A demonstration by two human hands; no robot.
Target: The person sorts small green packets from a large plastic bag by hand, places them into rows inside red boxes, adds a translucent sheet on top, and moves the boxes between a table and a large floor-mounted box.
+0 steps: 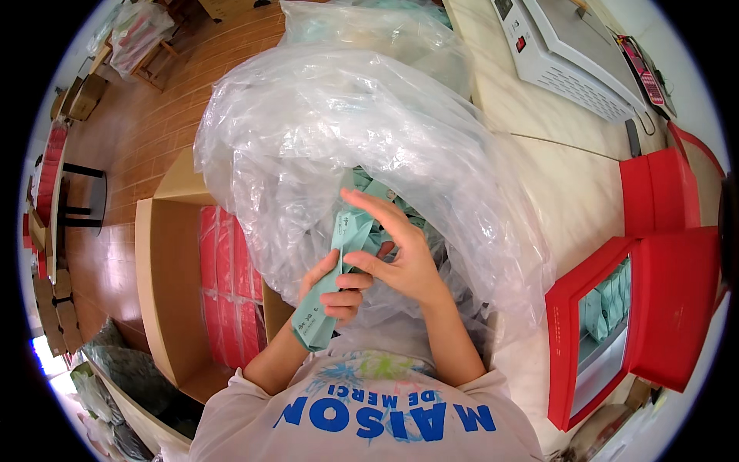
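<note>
My left hand (340, 289) is closed around pale green paper packets (314, 315) that bear writing, stacked in a slanting row. My right hand (398, 248) curves over the upper end of the row, thumb and fingers apart; whether it touches the packets is hard to tell. Beyond the hands, a large clear plastic bag (323, 115) gapes, with more green packets (369, 186) inside. To the right stands a red box (560, 346), its lid folded back, with several green packets (606, 300) in one part of it.
At left is a cardboard carton (156, 277) holding red boxes (231, 283) in clear wrap. On the pale marbled table (554, 196) at right are a white machine (577, 63), another red box (658, 190) and a pink calculator-like device (649, 81). A dark plastic bag (138, 375) lies lower left.
</note>
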